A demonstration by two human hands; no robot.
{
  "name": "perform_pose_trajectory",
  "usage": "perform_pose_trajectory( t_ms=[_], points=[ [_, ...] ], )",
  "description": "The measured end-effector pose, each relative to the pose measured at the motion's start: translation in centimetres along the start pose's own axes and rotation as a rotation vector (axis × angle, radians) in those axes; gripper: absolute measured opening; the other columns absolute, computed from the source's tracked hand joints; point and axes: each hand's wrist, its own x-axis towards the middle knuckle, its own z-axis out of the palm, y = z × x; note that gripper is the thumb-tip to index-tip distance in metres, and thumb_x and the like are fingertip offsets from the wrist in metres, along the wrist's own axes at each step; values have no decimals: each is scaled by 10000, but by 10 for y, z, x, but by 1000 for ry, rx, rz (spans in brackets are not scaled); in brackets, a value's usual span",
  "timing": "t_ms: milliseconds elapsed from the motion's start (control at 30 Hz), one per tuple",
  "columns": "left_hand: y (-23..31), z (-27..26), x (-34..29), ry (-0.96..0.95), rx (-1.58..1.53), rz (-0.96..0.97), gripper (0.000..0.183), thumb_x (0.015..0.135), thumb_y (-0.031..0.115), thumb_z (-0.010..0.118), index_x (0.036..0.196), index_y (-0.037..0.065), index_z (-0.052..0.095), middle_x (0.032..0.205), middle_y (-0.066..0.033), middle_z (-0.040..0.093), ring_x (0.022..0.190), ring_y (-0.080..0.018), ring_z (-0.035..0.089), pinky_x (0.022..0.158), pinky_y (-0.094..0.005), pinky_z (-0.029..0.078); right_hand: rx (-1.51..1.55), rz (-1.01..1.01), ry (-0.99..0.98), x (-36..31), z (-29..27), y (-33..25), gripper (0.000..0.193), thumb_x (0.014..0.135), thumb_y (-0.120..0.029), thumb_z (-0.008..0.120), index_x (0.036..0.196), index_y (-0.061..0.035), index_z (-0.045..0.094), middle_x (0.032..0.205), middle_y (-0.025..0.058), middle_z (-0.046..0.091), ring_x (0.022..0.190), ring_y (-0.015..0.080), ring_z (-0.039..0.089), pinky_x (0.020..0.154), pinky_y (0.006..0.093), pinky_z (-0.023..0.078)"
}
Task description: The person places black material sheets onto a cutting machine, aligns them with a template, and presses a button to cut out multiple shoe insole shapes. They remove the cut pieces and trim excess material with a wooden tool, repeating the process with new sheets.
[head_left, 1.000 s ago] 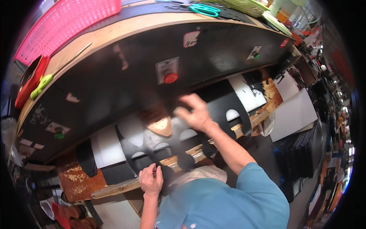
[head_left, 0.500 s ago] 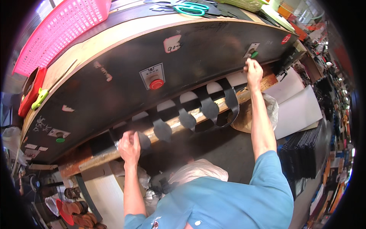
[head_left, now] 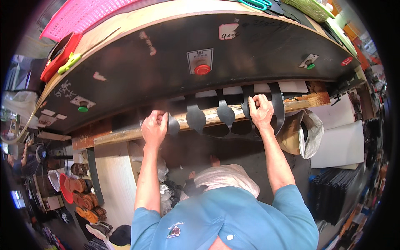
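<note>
A black cut-out sheet (head_left: 195, 118), with wide lobes joined by narrow strips, hangs over the wooden bar (head_left: 211, 117) under the dark machine panel (head_left: 166, 66). My left hand (head_left: 154, 128) is closed at the sheet's left end, its fingertips pinching near the leftmost lobe. Further right, my right hand (head_left: 261, 111) has its curled fingers closed on a strip near the sheet's right end. Both sets of fingertips partly cover the material they grip. The far edge of the sheet passes beneath the panel, where I cannot see it.
The panel carries a red stop button (head_left: 202, 68) and green buttons (head_left: 309, 64) toward its ends. Above lie a pink basket (head_left: 79, 16), a yellow-green handled tool (head_left: 70, 63) and teal-handled scissors (head_left: 256, 3). An open sack (head_left: 311, 135) and stacked black sheets (head_left: 333, 196) stand at right.
My right hand has come down and left from beside the right green button to the black sheet. My left hand stays at the sheet's left end. The whole view has shifted.
</note>
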Motion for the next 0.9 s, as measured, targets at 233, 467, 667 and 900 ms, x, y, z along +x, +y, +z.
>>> perform_pose_trajectory(
  t_ms=[233, 467, 667, 900],
  points=[
    [-3, 6, -10, 7, -82, -95, 134, 956, 206, 772, 1005, 98, 710, 804, -77, 745, 755, -289, 709, 752, -427, 551, 157, 77, -18, -10, 10, 13, 154, 926, -164, 800, 881, -68, 688, 766, 86, 620, 649, 288, 578, 661, 448, 467],
    [-2, 5, -48, 32, -122, -56, 130, 948, 142, 775, 1037, 78, 706, 800, -74, 741, 716, -263, 710, 719, -403, 520, 194, 129, -57, -52, -1, 19, 145, 953, -125, 782, 914, -26, 683, 799, 93, 626, 699, 233, 591, 695, 380, 495],
    [14, -21, -113, -6, -127, -14, 157, 928, 93, 785, 1056, 47, 707, 848, -89, 739, 732, -265, 706, 707, -402, 486, 346, 411, 123, -98, -43, 11, 119, 1003, -118, 767, 1006, -13, 710, 916, -2, 632, 804, 94, 575, 747, 259, 491],
    [35, -77, -133, -121, -235, -28, 100, 918, 72, 776, 987, 29, 719, 854, -148, 726, 762, -355, 709, 690, -447, 552, 354, -10, -257, -96, -22, -121, 395, 907, -126, 813, 1256, 15, 693, 1252, 156, 668, 1130, 281, 666, 1008, 375, 539]
  ],
)
